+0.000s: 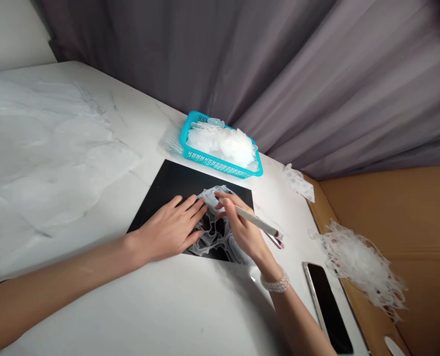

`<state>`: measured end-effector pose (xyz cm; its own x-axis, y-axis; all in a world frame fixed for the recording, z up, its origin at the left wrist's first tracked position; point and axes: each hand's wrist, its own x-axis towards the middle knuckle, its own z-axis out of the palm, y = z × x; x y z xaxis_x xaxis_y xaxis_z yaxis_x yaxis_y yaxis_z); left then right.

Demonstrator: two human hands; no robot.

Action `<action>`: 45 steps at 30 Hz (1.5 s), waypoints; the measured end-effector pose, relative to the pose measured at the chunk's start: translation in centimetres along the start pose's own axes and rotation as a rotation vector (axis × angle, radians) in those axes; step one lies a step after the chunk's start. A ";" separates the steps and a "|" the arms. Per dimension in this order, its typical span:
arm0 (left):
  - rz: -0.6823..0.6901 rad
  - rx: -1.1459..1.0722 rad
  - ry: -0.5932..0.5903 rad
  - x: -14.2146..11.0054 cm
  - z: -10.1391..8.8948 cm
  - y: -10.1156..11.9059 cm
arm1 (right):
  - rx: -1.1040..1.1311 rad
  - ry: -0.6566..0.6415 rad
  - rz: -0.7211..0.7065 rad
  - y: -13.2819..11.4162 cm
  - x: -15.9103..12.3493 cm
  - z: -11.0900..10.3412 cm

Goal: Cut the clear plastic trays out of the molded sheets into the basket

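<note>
On the black mat (156, 190) lies a translucent white sheet piece (212, 240) with curling, cut-looking edges and gaps that show the mat. My left hand (175, 225) rests flat, fingers spread, its fingertips at the left side of this piece. In my right hand (242, 232) a slim white pen-shaped tool (259, 221) is gripped between thumb and fingers, slanting down to the left. Its tip is over or on the upper part of the piece; contact is hard to make out. A beaded bracelet circles the right wrist.
Behind the mat stands a turquoise basket (220, 160) heaped with white translucent pieces. Large clear sheets (57, 163) cover the table's left. To the right are a phone (329, 306), a pile of curly scraps (361, 267), a patterned packet (298, 183) and a small pink object (276, 241).
</note>
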<state>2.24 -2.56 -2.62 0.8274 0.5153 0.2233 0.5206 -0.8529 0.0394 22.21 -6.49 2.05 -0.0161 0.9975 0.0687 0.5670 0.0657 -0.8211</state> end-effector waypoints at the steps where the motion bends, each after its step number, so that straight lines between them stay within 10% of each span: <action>1: 0.006 0.002 0.000 0.0 0.0 0.0 | 0.001 -0.006 -0.016 0.4 0.3 0.4; 45: 0.138 -0.086 0.008 0.3 0.3 -1.1 | -0.519 0.014 -0.388 2.8 0.0 2.3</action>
<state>1.99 -1.42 -2.83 0.8881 0.3921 0.2398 0.3816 -0.9199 0.0906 21.91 -6.29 -1.51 -0.2917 0.9030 0.3154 0.8465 0.3972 -0.3544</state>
